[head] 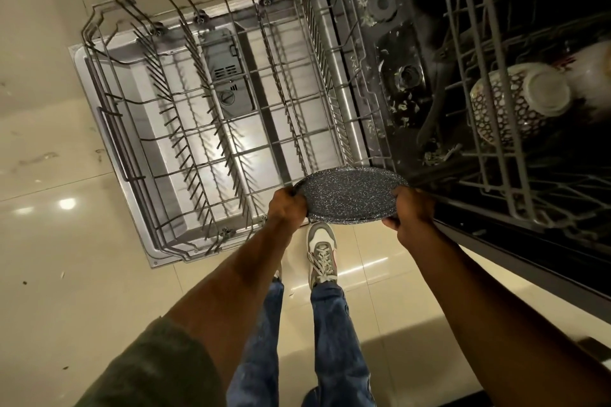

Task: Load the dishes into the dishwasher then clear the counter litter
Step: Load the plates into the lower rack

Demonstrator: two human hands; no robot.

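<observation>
At lower centre of the frame, the left hand (287,206) and right hand (411,211) grip opposite rims of the speckled plate (350,194) above the lower rack (205,129); likely rigid, breakable, best held by its edges.

Plate (350,193) betw. both hands, lower rack (211,129) on door, cup (515,102) in upper rack (496,149) at right

plate (350,193): speckled, matt | rack (205,102): metal wire | floor (49,241): glossy tile

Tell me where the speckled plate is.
In the head view, the speckled plate is held between left hand and right hand, over the lower rack's near edge.
</observation>
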